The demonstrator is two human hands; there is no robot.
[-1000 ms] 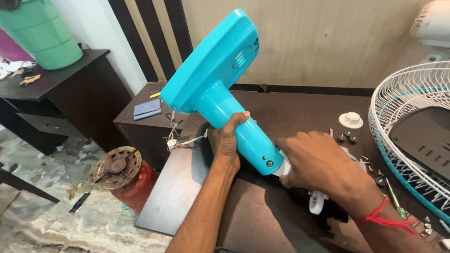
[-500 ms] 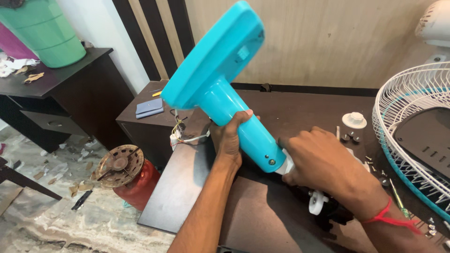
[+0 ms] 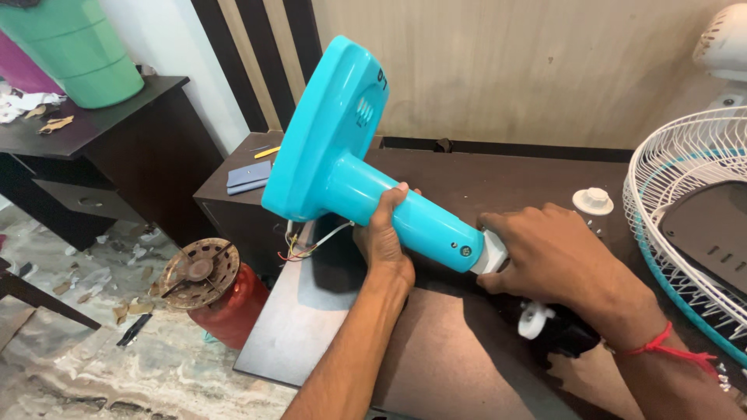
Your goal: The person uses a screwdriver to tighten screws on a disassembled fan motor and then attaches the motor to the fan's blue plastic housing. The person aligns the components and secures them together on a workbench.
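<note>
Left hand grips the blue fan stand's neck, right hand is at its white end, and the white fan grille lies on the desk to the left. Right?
Not quite. The head view shows the white fan grille at the right edge of the desk, not the left. The rest holds: the left hand grips the blue fan stand by its neck, and the right hand is at its white end.

A white wire fan guard (image 3: 685,210) with a teal rim lay at the right edge of the dark brown table (image 3: 482,179). A small white knob (image 3: 593,200) sat on the table near the guard. A blue-grey flat pad (image 3: 249,176) and a yellow pencil-like item (image 3: 267,152) rested at the far left corner of the table. On the floor left of the table stood a red cylinder (image 3: 229,307) topped by a rusty round part (image 3: 197,268). A green bucket (image 3: 78,50) stood on a dark side desk (image 3: 117,128) at upper left.
</note>
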